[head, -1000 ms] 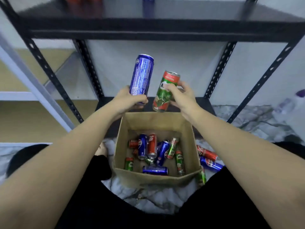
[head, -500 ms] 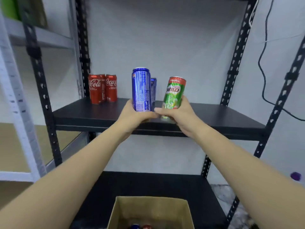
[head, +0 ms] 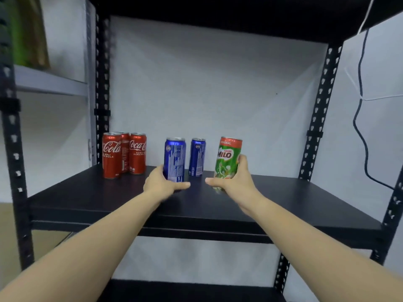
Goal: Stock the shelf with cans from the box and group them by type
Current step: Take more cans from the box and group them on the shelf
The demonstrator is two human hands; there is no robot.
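My left hand [head: 162,184] grips the base of a tall blue can [head: 175,159] that stands upright on the black shelf [head: 109,192]. Just behind and to its right stands a second blue can [head: 197,156]. My right hand [head: 234,182] holds a green and red Milo can [head: 227,159] upright over the shelf, to the right of the blue cans. Three red cola cans [head: 123,154] stand grouped at the back left of the shelf. The box is out of view.
Black perforated uprights [head: 102,88] [head: 320,110] frame the shelf, with another black shelf above and one below [head: 185,290]. A black cable [head: 359,118] hangs on the wall at right. A grey rack [head: 50,83] stands to the left.
Both hands carried their cans from above the box up and forward to the middle shelf. The view tilted up, so the box has left the frame. The hands have moved apart.
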